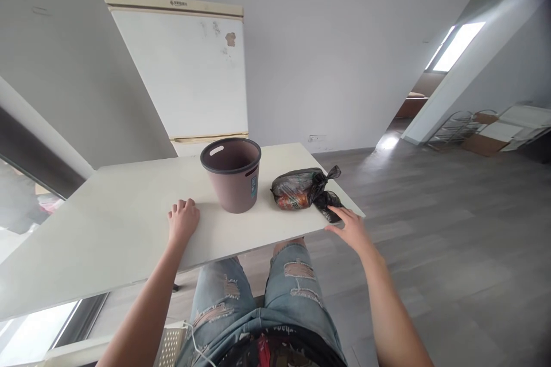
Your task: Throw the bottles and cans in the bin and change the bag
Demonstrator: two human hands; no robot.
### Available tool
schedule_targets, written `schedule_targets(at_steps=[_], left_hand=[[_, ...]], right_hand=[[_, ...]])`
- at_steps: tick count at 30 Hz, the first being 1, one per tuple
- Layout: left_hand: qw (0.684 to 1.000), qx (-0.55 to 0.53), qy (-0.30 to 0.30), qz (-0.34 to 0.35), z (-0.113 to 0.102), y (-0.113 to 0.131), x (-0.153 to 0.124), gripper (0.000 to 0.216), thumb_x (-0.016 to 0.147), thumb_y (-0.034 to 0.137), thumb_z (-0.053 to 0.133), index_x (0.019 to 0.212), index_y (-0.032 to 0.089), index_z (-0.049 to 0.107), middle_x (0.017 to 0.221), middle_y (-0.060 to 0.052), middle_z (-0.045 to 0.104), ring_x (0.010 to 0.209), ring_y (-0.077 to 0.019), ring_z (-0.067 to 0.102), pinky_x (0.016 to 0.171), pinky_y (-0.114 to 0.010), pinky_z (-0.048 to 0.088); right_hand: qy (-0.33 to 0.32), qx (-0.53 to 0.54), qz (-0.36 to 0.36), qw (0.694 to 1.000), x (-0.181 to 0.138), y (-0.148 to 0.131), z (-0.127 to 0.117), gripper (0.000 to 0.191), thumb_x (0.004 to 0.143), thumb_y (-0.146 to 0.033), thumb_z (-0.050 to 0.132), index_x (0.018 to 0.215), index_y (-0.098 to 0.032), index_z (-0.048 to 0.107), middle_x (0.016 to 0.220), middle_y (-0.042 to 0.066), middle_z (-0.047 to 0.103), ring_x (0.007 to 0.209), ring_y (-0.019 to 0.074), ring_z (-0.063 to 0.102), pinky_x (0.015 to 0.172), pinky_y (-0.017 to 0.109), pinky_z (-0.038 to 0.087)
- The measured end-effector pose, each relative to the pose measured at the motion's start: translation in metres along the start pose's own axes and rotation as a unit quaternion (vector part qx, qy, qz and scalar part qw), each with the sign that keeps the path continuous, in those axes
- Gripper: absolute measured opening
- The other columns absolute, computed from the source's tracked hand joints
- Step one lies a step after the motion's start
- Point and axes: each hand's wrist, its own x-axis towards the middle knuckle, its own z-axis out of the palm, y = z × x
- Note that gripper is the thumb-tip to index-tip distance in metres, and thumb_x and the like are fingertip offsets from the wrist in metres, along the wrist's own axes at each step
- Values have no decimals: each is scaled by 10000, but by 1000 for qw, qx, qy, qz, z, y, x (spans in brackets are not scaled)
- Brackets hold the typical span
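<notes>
A mauve plastic bin (233, 186) with a dark rim and cut-out handles stands upright on the white table (129, 218). To its right lies a knotted black plastic bag (295, 188) with something orange and red showing through. Crumpled black plastic (328, 206) sits beside the knot. My right hand (349, 228) is at the table's front right edge, fingers stretched and apart, its fingertips at this crumpled plastic. Left of the bin, my left hand (183, 219) rests on the tabletop with its fingers curled in and nothing visible in them.
Behind the table stands a white fridge (189, 69) against a grey wall. A wall socket (317, 138) is low down on that wall. At the far right are a wire rack (451, 129) and flattened cardboard (486, 140) on the floor. A white cable (196, 341) hangs by my lap.
</notes>
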Motion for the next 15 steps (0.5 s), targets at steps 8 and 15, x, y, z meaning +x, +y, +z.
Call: schedule_targets(at_steps=[8, 15], left_hand=[[1000, -18, -13, -6, -8, 3, -4, 385, 1013, 247, 400, 1270, 148, 669, 1280, -227, 638, 1212, -396, 567, 990, -510, 444], [999, -51, -8, -15, -8, 1, -4, 365, 1018, 252, 418, 1266, 155, 668, 1299, -224, 630, 1238, -382, 567, 1030, -512, 441]], right_hand=[[75, -3, -44, 996, -36, -5, -8, 381, 972, -186, 474, 1127, -271, 811, 1060, 118, 788, 1000, 304, 704, 955, 489, 474], [307, 400, 218, 835, -32, -82, -13, 412, 885, -545, 768, 1124, -209, 768, 1128, 132, 779, 1021, 310, 712, 939, 450, 546]])
